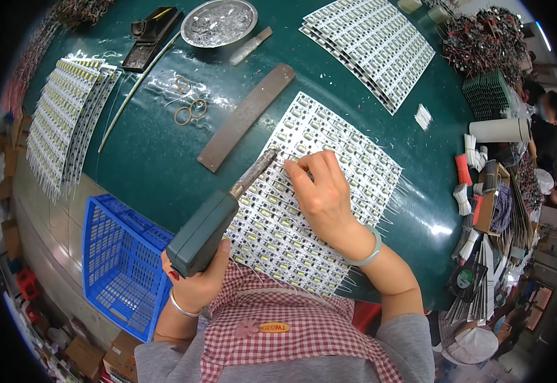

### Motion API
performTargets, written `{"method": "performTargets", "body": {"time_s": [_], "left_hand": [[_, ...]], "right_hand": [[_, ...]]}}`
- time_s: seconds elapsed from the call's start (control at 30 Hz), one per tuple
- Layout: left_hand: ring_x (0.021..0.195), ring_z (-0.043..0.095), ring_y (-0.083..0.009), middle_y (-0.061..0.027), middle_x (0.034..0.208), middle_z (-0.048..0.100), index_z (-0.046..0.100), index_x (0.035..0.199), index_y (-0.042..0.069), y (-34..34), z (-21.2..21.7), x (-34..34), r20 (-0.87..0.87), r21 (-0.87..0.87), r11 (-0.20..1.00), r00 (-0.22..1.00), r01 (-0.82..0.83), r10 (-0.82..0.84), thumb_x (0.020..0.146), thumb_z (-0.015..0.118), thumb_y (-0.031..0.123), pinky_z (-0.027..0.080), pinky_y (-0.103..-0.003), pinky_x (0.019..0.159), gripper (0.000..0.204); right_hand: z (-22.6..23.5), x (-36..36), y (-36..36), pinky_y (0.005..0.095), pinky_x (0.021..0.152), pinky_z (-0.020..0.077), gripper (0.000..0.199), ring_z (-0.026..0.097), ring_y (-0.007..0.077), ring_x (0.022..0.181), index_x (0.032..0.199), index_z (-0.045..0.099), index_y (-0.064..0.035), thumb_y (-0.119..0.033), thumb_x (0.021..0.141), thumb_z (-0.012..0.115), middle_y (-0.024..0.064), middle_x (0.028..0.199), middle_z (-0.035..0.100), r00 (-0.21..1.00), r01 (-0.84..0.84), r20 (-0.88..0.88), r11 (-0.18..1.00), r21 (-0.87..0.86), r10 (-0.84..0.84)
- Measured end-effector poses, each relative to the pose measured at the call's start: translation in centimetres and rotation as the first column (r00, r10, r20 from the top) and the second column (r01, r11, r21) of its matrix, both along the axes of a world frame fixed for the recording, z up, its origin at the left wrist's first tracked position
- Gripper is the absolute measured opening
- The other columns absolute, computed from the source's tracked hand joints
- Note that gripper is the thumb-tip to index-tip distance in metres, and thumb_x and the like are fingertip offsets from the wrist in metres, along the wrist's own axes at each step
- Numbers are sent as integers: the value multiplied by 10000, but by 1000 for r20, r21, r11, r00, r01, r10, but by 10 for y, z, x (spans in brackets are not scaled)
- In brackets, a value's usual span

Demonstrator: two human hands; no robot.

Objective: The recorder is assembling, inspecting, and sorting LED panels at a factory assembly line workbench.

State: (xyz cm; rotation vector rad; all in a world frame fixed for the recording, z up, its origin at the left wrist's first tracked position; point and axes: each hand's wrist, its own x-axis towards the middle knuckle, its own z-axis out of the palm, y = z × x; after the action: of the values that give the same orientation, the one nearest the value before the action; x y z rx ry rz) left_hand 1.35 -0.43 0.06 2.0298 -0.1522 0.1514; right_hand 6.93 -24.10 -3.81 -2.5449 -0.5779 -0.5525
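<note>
My left hand (196,284) is wrapped round the handle of a dark green soldering gun (203,231). Its worn metal tip points up and right, at the left edge of a white panel of LED circuit boards (355,150). The panel lies flat on the green table, with thin wires sticking out along its right and near edges. Over the panel's middle is my right hand (323,198), thumb and forefinger pinched close to the soldering tip. Whatever is between those fingertips is too small to make out. A brown flat bar (248,118) lies beyond the panel.
Stacked LED panels stand at the far right (374,48) and left (67,121). A metal dish (219,22) and a black holder (152,38) sit at the back. A blue crate (125,268) is below the table's left edge. Wire bundles (482,41) crowd the right side.
</note>
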Motion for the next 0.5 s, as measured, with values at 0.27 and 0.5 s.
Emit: {"method": "performTargets", "body": {"time_s": [0.27, 0.5], "left_hand": [[605, 671, -184, -110, 768, 702, 701, 932, -35, -3, 4, 6, 48, 20, 1000, 999, 22, -23, 741, 745, 1, 506, -274, 555, 200], [599, 663, -174, -105, 758, 700, 699, 918, -34, -4, 7, 14, 78, 41, 999, 996, 29, -32, 738, 752, 2, 497, -267, 552, 191]], "right_hand": [[-2, 0, 0, 345, 654, 456, 340, 522, 261, 807, 1000, 638, 57, 26, 661, 627, 113, 871, 542, 1000, 2, 8, 1000, -2, -2], [15, 0, -2, 338, 607, 448, 273, 530, 231, 752, 951, 661, 14, 26, 678, 660, 71, 794, 528, 999, 51, -5, 998, 37, -50]]}}
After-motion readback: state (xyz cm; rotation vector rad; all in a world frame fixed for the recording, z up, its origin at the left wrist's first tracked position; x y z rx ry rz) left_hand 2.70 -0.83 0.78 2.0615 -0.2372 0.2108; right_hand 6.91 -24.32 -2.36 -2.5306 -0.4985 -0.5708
